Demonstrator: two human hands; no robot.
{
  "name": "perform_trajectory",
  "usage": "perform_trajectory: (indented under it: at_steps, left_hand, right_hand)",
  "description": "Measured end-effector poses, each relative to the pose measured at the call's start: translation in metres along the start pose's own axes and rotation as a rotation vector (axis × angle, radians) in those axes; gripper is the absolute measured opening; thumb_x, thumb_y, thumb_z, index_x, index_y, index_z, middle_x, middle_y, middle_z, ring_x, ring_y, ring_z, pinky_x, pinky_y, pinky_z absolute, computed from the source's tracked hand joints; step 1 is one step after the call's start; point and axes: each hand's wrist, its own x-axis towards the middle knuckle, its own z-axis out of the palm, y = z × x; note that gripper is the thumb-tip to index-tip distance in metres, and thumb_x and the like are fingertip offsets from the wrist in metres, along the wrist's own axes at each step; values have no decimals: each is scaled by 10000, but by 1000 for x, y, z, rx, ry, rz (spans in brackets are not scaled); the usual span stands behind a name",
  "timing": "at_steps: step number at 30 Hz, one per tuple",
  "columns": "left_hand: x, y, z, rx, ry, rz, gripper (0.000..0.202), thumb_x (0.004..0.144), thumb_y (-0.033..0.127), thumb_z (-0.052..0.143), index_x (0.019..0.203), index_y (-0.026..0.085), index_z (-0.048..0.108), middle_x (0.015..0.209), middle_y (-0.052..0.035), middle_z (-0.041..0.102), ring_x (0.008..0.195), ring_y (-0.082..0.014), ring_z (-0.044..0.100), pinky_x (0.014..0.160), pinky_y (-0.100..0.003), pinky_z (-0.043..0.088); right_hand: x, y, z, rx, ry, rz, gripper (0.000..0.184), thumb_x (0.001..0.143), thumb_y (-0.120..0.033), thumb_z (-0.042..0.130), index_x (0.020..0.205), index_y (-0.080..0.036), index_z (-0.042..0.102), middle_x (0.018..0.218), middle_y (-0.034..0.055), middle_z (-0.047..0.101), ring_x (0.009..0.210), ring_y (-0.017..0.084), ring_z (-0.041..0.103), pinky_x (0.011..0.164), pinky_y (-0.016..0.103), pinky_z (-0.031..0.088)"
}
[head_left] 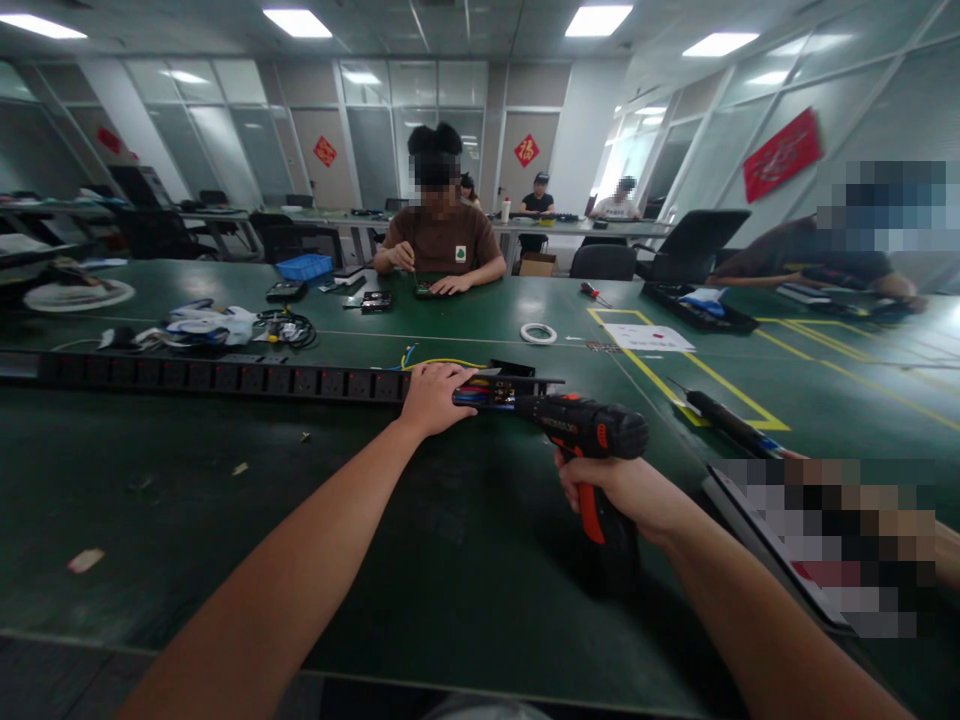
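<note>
A long black power strip (289,381) with a row of sockets lies across the green table. My left hand (437,400) grips it near its right end, fingers over the top and thumb at the front. Just right of that hand the strip's casing is open, showing coloured wires and a small circuit board (504,391). My right hand (611,490) is wrapped around the handle of a black and orange cordless drill (589,425). The drill points left, its tip close to the open end; whether it touches anything there I cannot tell.
A white ring (538,333) and a printed sheet (649,337) lie beyond the strip. Cables (285,328) are heaped back left. At right are a pen-like tool (731,422), a flat board (772,545) and a black tray (701,307). A person (442,240) works opposite; others sit around.
</note>
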Motion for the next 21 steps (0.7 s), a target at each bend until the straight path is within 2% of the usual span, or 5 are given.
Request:
perform_trajectory:
  at_steps: [21]
  left_hand:
    - [1,-2,3,-2,5,4,686,774,558,780,1392,331,587,1336,-53,637,1254,-328,522,1066,-504,295]
  right_hand:
    - [1,1,-1,-17,-5,-10,85,675,-230,657,743,-186,631,574,-5,610,555,167,575,572,289,472]
